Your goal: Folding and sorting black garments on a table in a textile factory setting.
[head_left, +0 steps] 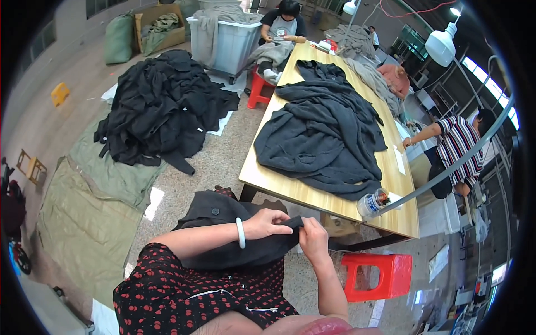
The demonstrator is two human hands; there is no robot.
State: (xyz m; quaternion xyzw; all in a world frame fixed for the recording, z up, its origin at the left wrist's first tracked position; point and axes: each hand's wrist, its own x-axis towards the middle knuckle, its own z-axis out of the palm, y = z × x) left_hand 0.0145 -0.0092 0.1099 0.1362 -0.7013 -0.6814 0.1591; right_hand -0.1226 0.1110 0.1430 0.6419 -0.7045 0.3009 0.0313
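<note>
A dark charcoal garment [204, 204] with a round button lies across my lap. My left hand [267, 224], a pale bangle [240, 233] on its wrist, pinches the garment's edge with thumb and fingers. Just to its right, my right hand [314, 240] grips the same folded edge, which stands up slightly between the two hands. Beyond them, dark knit garments [321, 137] lie loosely heaped on a wooden table [346, 211].
A red stool [399, 273] stands right of my lap. On the table's near corner sits a clear jar [369, 204] beside a curved metal pole [441, 174]. A large black clothes pile [162, 111] covers the floor sheet at left. Co-workers sit around the table.
</note>
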